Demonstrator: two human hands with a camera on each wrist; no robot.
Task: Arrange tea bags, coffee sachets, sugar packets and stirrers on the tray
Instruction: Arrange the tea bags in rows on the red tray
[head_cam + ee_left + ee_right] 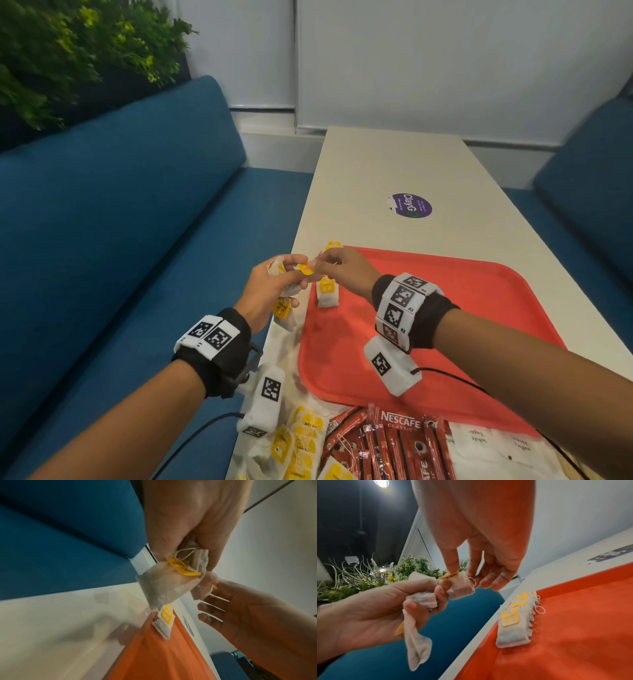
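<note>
My left hand hovers over the table's left edge and grips a bunch of white tea bags with yellow tags; one hangs down from the fist. My right hand meets it, and thumb and forefinger pinch one tea bag by its yellow tag at the top of the bunch. The left fingers still touch that bag. A red tray lies under my right wrist. A short row of tea bags lies along its left rim.
At the near end of the white table lie a heap of loose tea bags, red Nescafe sachets and white sugar packets. A purple sticker is beyond the tray. Blue sofas flank both sides.
</note>
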